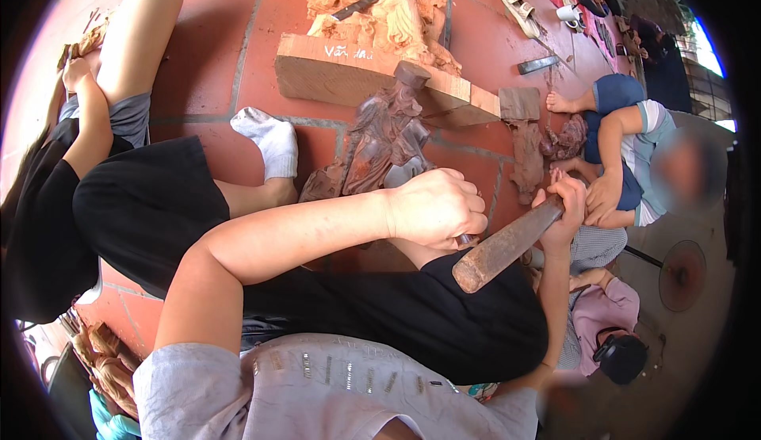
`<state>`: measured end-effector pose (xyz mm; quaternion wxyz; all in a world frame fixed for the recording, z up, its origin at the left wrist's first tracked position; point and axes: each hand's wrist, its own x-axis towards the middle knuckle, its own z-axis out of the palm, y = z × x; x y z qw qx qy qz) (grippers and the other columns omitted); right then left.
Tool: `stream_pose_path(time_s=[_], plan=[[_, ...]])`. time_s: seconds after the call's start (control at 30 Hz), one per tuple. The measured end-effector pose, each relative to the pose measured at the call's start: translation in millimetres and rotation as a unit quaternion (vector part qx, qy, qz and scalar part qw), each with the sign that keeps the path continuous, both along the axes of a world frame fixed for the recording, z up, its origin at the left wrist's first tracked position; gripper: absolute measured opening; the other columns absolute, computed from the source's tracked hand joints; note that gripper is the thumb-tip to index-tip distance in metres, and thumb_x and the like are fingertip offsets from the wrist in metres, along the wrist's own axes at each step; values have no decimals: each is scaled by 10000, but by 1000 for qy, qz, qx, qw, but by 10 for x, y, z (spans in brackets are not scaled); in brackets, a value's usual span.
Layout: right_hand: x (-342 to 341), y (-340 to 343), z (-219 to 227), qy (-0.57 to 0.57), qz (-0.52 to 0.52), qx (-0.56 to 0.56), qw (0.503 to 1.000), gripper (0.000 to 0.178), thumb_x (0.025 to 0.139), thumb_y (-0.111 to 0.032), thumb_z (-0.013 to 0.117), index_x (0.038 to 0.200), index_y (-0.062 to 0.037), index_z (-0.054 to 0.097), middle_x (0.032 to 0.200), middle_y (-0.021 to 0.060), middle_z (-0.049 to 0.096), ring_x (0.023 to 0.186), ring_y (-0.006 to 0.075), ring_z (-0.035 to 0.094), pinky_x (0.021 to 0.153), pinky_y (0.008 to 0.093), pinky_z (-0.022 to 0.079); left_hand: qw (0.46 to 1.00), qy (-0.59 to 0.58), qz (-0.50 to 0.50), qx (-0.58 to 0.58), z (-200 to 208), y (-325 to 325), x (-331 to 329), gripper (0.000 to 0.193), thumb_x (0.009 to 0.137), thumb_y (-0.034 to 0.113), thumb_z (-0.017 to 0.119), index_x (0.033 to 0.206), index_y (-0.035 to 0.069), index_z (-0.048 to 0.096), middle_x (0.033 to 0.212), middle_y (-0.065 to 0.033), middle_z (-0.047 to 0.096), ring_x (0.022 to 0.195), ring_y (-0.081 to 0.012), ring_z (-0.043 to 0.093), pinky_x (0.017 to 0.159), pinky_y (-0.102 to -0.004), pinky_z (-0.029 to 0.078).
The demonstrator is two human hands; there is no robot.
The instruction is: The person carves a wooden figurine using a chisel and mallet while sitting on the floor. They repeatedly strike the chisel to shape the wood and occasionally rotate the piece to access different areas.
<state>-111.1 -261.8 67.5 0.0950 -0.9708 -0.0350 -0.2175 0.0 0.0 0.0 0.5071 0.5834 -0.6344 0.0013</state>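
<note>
Left hand (pixel 436 206) shut tight on a chisel (pixel 466 239). Right hand (pixel 564 202) shut on a heavy mallet (pixel 507 246). Dark wood figure (pixel 388 143) stands on the red floor (pixel 214 59), hard, heavy; best held low.

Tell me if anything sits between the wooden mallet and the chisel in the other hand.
Nothing visible does. The long brown wooden mallet, held in the right hand, lies just beside the left hand, which is fisted around the metal chisel at the dark reddish carved figure.

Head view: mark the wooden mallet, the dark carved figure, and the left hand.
wooden mallet (pixel 498 251), head view, mid shaft.
dark carved figure (pixel 388 135), head view, torso.
left hand (pixel 436 206), head view, back of fist.
</note>
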Motion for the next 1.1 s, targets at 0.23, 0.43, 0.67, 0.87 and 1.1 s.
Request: stream_pose_path(time_s=[0.23,0.43,0.67,0.87,1.1], plan=[[49,102,56,7,11,-36,999,276,667,3,737,895,-49,591,927,109,549,919,316,542,948,448,464,1000,-1,20,-12,-93,-12,43,285,563,276,755,708,150,545,708,12,512,711,-193,581,634,-339,455],[39,66,45,7,7,-33,999,287,666,-14,747,900,-55,587,927,111,551,922,317,541,954,450,456,999,4,37,-29,-162,-64,41,262,675,276,761,663,146,534,668,6,494,657,-199,569,597,-338,452],[22,67,54,16,0,-20,1000,282,664,-9,737,897,-57,588,923,109,556,928,306,549,936,435,468,997,20,44,-57,-149,-68,82,304,727,270,760,627,143,502,631,4,479,598,-207,552,549,-343,432],[101,225,64,-47,85,40,994,303,646,35,724,876,-45,545,892,118,552,792,297,569,797,404,490,992,56,45,-107,-129,-19,194,350,744,234,754,598,138,450,593,-5,450,537,-221,520,498,-351,407],[49,64,130,-11,23,-84,996,284,635,-5,736,871,-80,597,914,95,530,896,315,536,828,467,459,992,61,24,-106,-79,-29,245,338,692,183,775,592,141,454,586,-4,431,545,-205,521,498,-346,410]])
